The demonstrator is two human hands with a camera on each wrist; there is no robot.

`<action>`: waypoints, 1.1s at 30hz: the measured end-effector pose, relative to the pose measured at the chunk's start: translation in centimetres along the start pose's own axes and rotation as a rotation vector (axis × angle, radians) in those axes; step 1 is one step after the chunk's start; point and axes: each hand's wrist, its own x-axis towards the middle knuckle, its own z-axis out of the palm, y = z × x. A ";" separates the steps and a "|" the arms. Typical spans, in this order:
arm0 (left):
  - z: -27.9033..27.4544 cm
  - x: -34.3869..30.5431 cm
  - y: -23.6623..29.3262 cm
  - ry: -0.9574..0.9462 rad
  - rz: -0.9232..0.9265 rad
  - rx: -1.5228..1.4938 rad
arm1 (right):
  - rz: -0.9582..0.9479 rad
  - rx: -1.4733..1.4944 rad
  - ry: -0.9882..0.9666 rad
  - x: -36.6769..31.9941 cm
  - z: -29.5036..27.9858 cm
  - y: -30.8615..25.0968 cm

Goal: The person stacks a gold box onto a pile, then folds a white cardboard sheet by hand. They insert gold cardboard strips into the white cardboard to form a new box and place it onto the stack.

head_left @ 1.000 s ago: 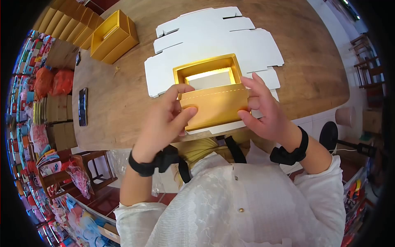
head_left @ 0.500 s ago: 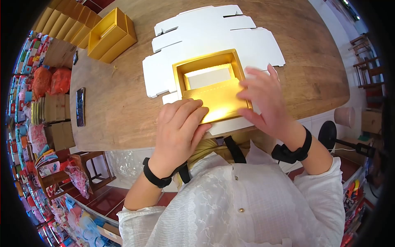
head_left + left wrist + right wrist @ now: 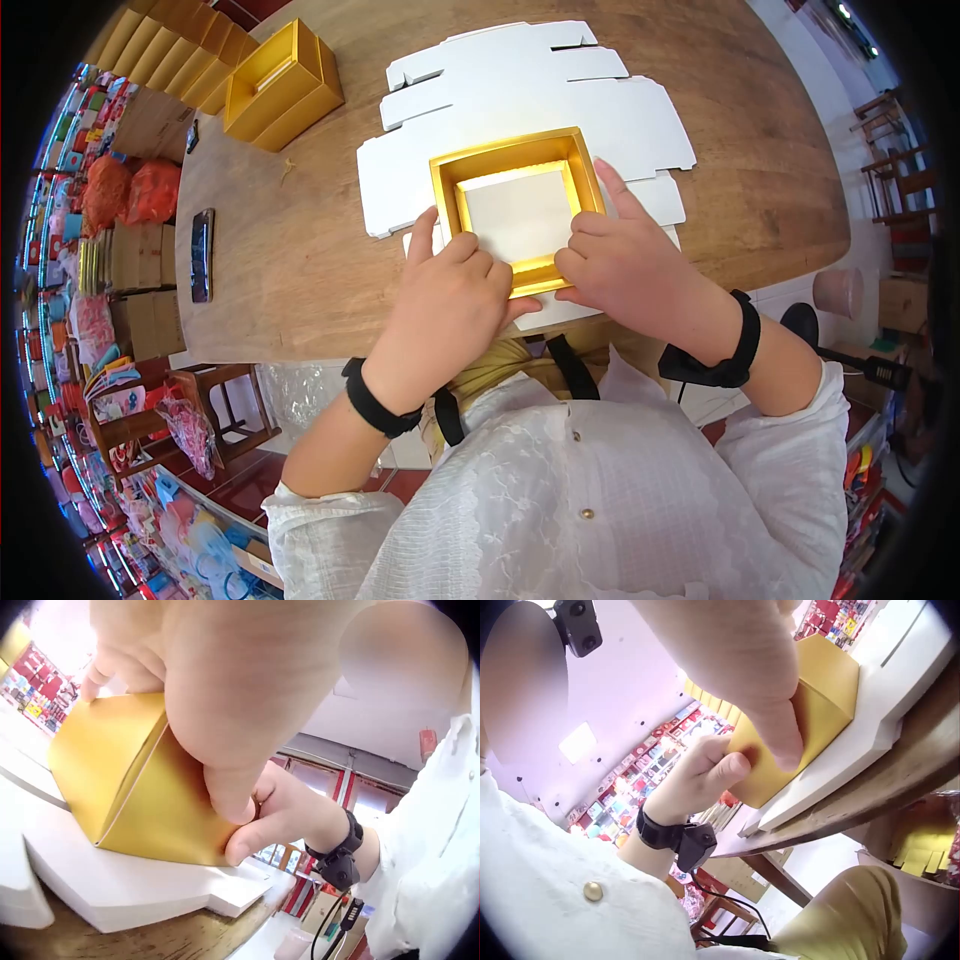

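Note:
An open-topped gold cardboard box [image 3: 510, 148] with a pale bottom sits on a stack of flat white cardboard blanks [image 3: 530, 105]. At its near left corner, my left hand [image 3: 445, 305] grips the front wall, fingers over the rim and thumb on the outside. My right hand [image 3: 635, 258] pinches the same wall farther right, its index finger stretched along the right side. In the left wrist view, both thumbs press the outer face of the gold box [image 3: 169, 806]. The right wrist view shows the box's outer wall [image 3: 821, 724] standing upright on the white blanks.
More gold boxes [image 3: 295, 100] stand at the back left of the wooden table [image 3: 760, 190], with a row of others behind them. A phone [image 3: 202, 255] lies near the left edge. A wooden chair [image 3: 190, 410] stands beyond the table's left side.
The gold front flap, earlier lying across the box opening, is now folded down inside, baring the bottom. Both hands have moved onto the front wall; the right hand, lifted and blurred before, now grips it.

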 end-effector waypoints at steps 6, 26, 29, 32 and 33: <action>0.6 1.3 -0.5 -0.152 0.007 -0.140 | -0.044 0.061 -0.122 0.8 -0.1 0.5; -5.7 -1.4 -27.2 0.848 -0.536 -0.670 | 0.114 0.968 0.548 30.7 0.4 3.9; -4.3 -0.9 -30.1 0.761 -0.621 -0.804 | 0.112 0.901 0.570 33.9 3.3 5.5; -3.9 -0.4 -30.7 0.699 -0.698 -0.765 | 0.224 1.027 0.456 34.1 4.8 5.6; -3.6 -0.3 -31.2 0.696 -0.692 -0.773 | 0.234 1.022 0.457 34.0 4.5 5.4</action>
